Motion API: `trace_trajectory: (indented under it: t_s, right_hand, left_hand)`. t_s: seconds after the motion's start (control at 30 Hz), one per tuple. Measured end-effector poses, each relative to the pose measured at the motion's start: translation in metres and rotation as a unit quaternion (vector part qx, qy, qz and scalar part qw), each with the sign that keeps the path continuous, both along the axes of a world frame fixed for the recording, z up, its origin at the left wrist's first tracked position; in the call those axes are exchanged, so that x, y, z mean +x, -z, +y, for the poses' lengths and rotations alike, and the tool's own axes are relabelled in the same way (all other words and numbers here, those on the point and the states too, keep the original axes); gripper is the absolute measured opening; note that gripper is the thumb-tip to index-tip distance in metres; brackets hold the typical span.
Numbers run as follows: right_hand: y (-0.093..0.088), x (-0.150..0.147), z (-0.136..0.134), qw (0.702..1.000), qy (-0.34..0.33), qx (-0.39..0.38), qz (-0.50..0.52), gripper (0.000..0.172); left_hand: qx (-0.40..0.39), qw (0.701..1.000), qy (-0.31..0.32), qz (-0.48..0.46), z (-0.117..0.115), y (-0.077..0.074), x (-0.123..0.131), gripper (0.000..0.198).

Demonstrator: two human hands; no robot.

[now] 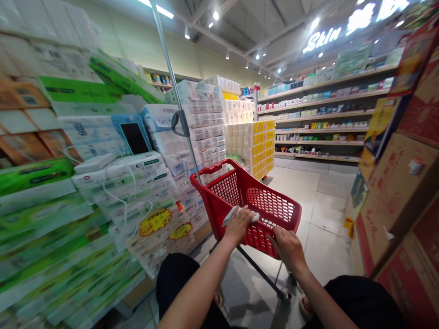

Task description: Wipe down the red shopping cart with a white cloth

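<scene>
A red plastic shopping cart (206,201) with perforated sides stands before me, and its basket looks bare inside. On its near side rim, my left hand (240,224) presses a white cloth (230,215), which sticks out on both sides of the fingers. It could be a wipe or a tissue; the material is not clear. Further right along the same rim, my right hand (288,246) is closed around the edge, thumb toward the outer wall. The cart's red handle (216,168) lies at the far left end, next to a metal pole.
Stacked tissue packs (103,219) rise close on the left, with a phone (135,138) and white cables on them. A metal pole (171,68) with a grey loop stands there. Cardboard boxes (394,192) line the right; stocked shelves (318,112) stand behind.
</scene>
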State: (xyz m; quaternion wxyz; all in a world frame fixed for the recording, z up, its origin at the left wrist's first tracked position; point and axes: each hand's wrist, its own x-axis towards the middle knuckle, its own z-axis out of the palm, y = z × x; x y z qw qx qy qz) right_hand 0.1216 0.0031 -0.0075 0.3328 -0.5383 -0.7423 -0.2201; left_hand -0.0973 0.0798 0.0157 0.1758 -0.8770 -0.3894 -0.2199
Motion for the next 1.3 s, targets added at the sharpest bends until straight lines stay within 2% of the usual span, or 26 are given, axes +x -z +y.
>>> trace_trajectory:
  t_s: [0.13, 0.23, 0.33, 0.47, 0.53, 0.6, 0.73, 0.87, 0.97, 1.03, 1.13, 1.23, 1.3]
  right_hand:
    - [0.003, -0.002, -0.003, 1.000, 0.012, 0.010, -0.016, 0.019]
    - [0.001, 0.000, -0.006, 1.000, 0.012, -0.011, -0.014, 0.017]
    - [-0.013, 0.012, -0.010, 0.996, -0.035, -0.085, -0.016, 0.016]
    - [-0.037, 0.039, -0.011, 0.967, -0.174, -0.176, -0.053, 0.015]
    - [-0.038, 0.047, -0.009, 0.963, -0.195, -0.179, -0.060, 0.016]
    - [-0.032, 0.048, -0.006, 0.967, -0.181, -0.167, -0.058, 0.014]
    - [-0.013, 0.040, 0.000, 0.981, -0.144, -0.111, -0.070, 0.012]
    - [-0.005, 0.029, -0.001, 0.987, -0.115, -0.073, -0.082, 0.013]
    - [-0.003, 0.021, -0.002, 0.991, -0.088, -0.068, -0.078, 0.010]
    - [-0.001, 0.015, -0.002, 0.992, -0.081, -0.064, -0.072, 0.011]
    - [0.001, 0.007, 0.000, 0.993, -0.084, -0.061, -0.059, 0.014]
    - [-0.002, 0.010, 0.008, 0.989, -0.117, -0.080, -0.048, 0.017]
    - [-0.007, 0.023, 0.017, 0.985, -0.140, -0.090, -0.044, 0.026]
  left_hand:
    - [0.006, 0.999, -0.045, -0.005, 0.025, -0.020, -0.041, 0.046]
    - [0.014, 0.996, -0.088, -0.010, 0.034, -0.028, -0.056, 0.045]
    - [0.011, 0.993, -0.114, -0.019, 0.040, -0.029, -0.058, 0.043]
    - [-0.010, 0.992, -0.120, -0.024, 0.049, -0.029, -0.056, 0.043]
    - [-0.024, 0.992, -0.121, -0.027, 0.053, -0.029, -0.055, 0.045]
    - [-0.035, 0.991, -0.123, -0.037, 0.053, -0.026, -0.048, 0.047]
    - [-0.034, 0.993, -0.093, -0.062, 0.033, -0.007, -0.017, 0.050]
    - [-0.025, 0.994, -0.056, -0.085, -0.012, 0.016, 0.025, 0.056]
    - [-0.031, 0.997, -0.012, -0.076, -0.045, 0.024, 0.047, 0.055]
    - [-0.036, 0.997, 0.013, -0.062, -0.060, 0.024, 0.052, 0.052]
    - [-0.039, 0.998, 0.038, -0.040, -0.062, 0.018, 0.046, 0.046]
    - [-0.035, 0.997, 0.071, -0.007, -0.048, 0.008, 0.034, 0.044]
    - [-0.034, 0.996, 0.087, 0.005, -0.036, 0.003, 0.028, 0.044]
